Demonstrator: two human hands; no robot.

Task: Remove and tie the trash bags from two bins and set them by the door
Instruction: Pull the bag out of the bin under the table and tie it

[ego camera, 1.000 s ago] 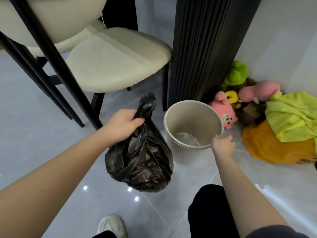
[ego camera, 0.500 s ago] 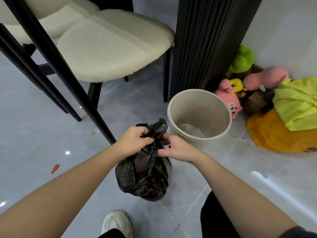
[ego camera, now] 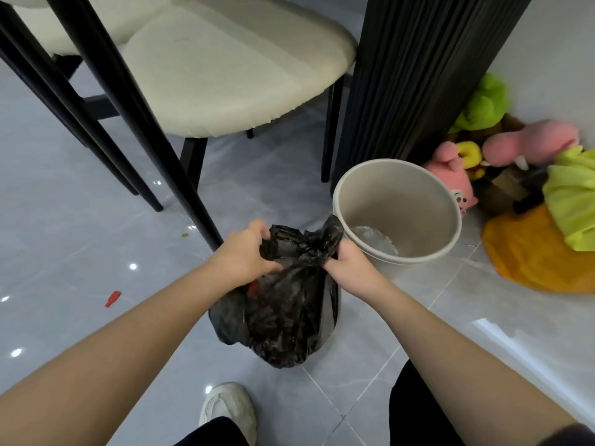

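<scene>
Head view: left hand (ego camera: 241,255) and right hand (ego camera: 346,262) fingers pinch trash bag (ego camera: 289,317) mouth. Thin plastic may tear or slip while knotting; bin (ego camera: 396,201) just beyond fingers.

Open floor (ego camera: 80,246) left, chair legs (ego camera: 138,133) ahead, bin (ego camera: 397,210) right, toys (ego camera: 483,156) beyond

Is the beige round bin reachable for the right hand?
Likely yes: the beige round bin sits just past the right hand, nothing between, though that hand grips the black plastic bag.
</scene>
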